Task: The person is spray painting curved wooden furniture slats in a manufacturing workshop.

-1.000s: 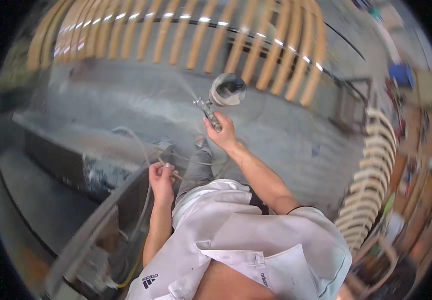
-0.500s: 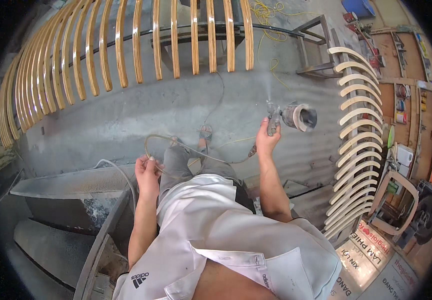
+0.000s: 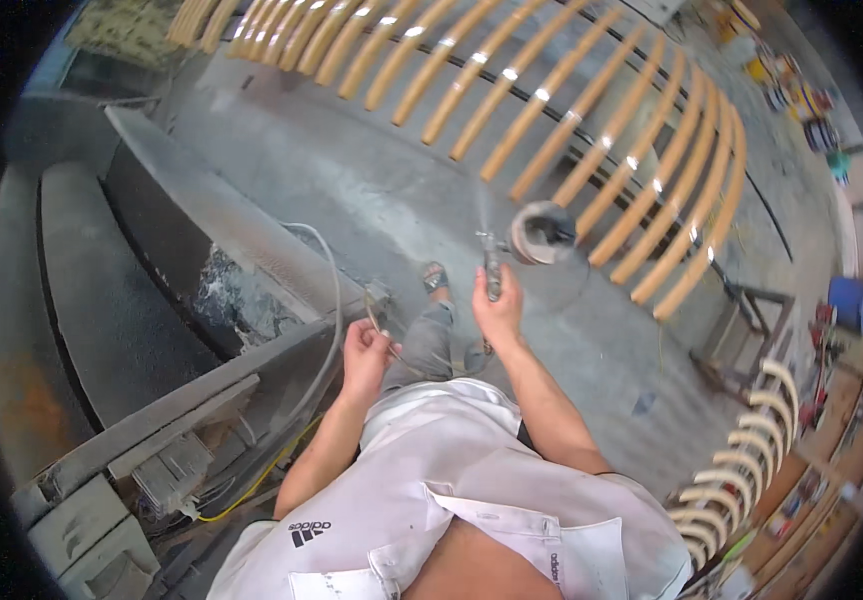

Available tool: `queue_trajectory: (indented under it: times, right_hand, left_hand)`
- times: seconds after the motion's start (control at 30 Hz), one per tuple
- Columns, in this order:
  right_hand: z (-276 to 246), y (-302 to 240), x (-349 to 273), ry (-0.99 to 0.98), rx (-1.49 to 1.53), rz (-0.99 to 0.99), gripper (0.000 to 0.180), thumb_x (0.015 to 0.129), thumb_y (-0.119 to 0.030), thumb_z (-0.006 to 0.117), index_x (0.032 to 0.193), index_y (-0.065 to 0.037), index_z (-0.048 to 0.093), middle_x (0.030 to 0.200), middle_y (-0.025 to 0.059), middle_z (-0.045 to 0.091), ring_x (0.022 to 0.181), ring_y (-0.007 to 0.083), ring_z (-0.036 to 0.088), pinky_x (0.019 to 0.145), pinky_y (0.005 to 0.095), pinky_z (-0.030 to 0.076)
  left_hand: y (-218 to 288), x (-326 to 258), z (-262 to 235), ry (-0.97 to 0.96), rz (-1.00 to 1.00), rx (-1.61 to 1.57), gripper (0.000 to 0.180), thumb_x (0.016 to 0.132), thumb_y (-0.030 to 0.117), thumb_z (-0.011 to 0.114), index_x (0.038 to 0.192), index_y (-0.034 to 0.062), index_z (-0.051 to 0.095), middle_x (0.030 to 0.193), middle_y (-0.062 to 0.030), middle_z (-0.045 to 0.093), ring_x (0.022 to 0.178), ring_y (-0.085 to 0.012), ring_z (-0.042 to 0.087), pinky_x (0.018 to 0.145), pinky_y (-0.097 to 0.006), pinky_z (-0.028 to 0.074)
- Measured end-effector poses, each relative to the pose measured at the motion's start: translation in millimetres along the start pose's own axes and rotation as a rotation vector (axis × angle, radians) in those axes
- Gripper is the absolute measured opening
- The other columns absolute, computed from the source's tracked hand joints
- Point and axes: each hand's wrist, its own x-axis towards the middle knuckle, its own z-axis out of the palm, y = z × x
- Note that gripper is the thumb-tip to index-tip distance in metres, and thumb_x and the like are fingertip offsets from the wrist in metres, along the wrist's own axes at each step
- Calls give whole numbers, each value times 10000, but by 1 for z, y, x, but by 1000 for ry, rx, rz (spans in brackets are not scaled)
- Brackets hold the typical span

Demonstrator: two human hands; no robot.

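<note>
My right hand (image 3: 498,305) is wrapped round the handle of a spray gun (image 3: 493,262). A round, paint-crusted cup (image 3: 542,235) sits on the gun's right side. Pale mist leaves the nozzle toward a row of curved, glossy wooden slats (image 3: 473,108) lying side by side on a dark rail ahead. Lower and to the left, my left hand (image 3: 367,350) is closed on a thin air hose (image 3: 376,318). Part of that hose is hidden against my trousers.
A large grey metal housing (image 3: 92,300) with a raised edge fills the left side. Pale curved wooden pieces (image 3: 742,470) line a stand at the lower right. Beyond them are a blue bucket (image 3: 850,303) and wooden shelves (image 3: 842,440). Paint cans (image 3: 810,102) stand at the far right.
My view and body have turned left, so the slats now lie ahead and to the right. The spray gun now points toward them, still misting. Both hands keep their holds.
</note>
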Motion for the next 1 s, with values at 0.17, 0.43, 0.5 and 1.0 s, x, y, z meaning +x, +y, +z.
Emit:
queue_trajectory:
  times: [0.17,0.43,0.5,1.0]
  right_hand:
    - [140,-58,78,-174,30,-324,191,863,-183,629,908,-12,557,896,182,587,779,419,589,648,477,465]
    - [263,-125,159,-321,109,-473,184,864,-157,633,932,2,568,907,198,593,828,417,585,671,453,463]
    - [259,-114,162,-348,106,-453,178,865,-149,633,929,2,565,906,196,591,829,411,584,675,446,462]
    - [176,-62,141,-356,-156,-242,168,884,-102,608,993,13,552,933,199,561,874,403,567,739,433,457]
  left_hand:
    - [28,18,-27,146,34,-105,244,927,32,536,1140,22,418,816,-49,575,686,-143,629,532,-226,451]
    - [65,98,-57,322,-3,-309,263,927,27,532,1152,33,396,833,-48,541,704,-172,629,550,-251,460]
    - [64,121,-62,323,-18,-317,246,930,44,538,1132,68,401,801,-31,556,714,-167,629,538,-241,441]
    - [58,222,-23,338,-175,-304,255,862,16,549,1099,29,455,732,-20,541,610,-144,601,464,-238,393]
